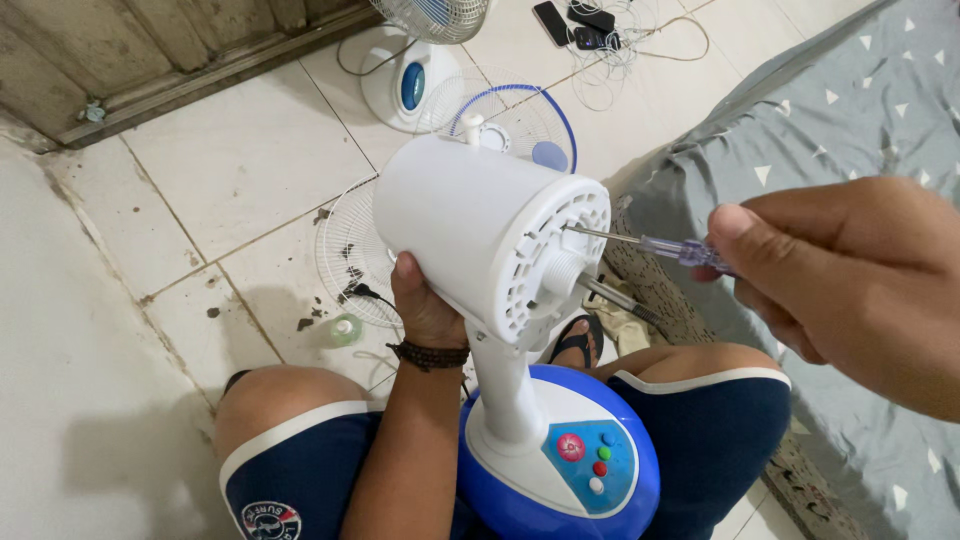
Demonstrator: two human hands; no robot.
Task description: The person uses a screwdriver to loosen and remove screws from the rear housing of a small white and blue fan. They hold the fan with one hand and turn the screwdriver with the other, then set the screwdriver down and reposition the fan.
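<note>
A white fan motor housing [480, 225] on a white neck stands on a blue and white base [560, 465] with coloured buttons, held between my knees. My left hand [425, 305] grips the housing from below, a dark beaded bracelet on its wrist. My right hand [850, 270] holds a screwdriver [640, 243] with a clear purple handle. Its metal tip touches the front face of the housing, just above the motor shaft [610, 295].
Two fan grilles [350, 255] [520, 120] lie on the tiled floor beyond the housing, and a second fan base [410, 85] stands farther back. Phones and cables [585, 25] lie at the top. A grey patterned mattress [850, 110] is on the right. A small bottle [345, 328] sits by my left knee.
</note>
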